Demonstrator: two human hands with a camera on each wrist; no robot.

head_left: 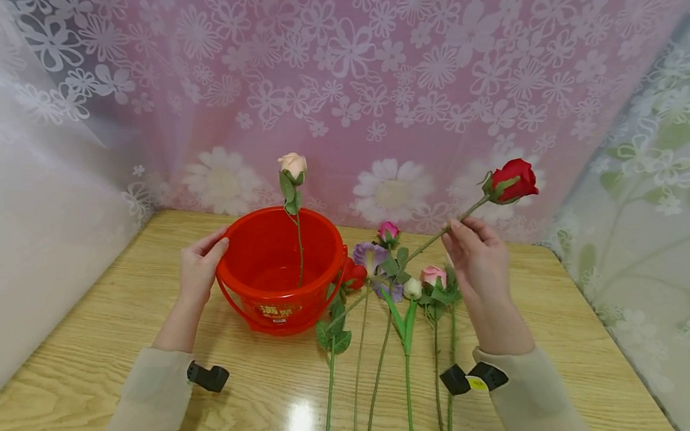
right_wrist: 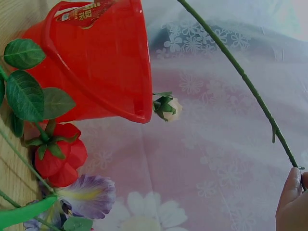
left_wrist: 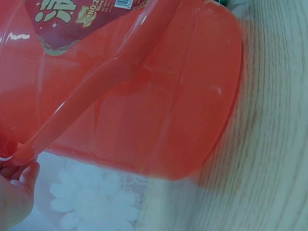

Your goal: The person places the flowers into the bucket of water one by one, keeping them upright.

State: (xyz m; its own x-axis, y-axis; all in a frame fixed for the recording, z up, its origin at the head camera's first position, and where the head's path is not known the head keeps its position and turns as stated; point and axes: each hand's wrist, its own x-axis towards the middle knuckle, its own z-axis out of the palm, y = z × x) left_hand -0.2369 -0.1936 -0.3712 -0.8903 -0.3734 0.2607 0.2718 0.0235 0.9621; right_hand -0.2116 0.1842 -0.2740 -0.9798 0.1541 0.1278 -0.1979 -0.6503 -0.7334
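Note:
My left hand point(head_left: 196, 272) holds the left rim of a red plastic bucket point(head_left: 309, 309), thumb on the outside in the head view. At the lower left of the left wrist view its fingertips point(left_wrist: 30, 175) meet the rim beside the bucket's handle point(left_wrist: 77, 101). A cream rose point(head_left: 293, 166) stands in the bucket, its head above the far rim. On the right, my right hand point(head_left: 481, 270) pinches the stem of a red rose point(head_left: 516, 181), raised over the table with its bloom up and right. That stem point(right_wrist: 240, 74) slants down-left, passing over other flowers.
Right of the bucket, several artificial flowers lie on the wooden table point(head_left: 108, 306): a red flower point(head_left: 354, 275), a purple iris point(head_left: 369, 255), a magenta rose point(head_left: 388, 231), a white tulip point(head_left: 412, 288) and a pink rose point(head_left: 433, 276). A floral curtain point(head_left: 330, 76) hangs behind.

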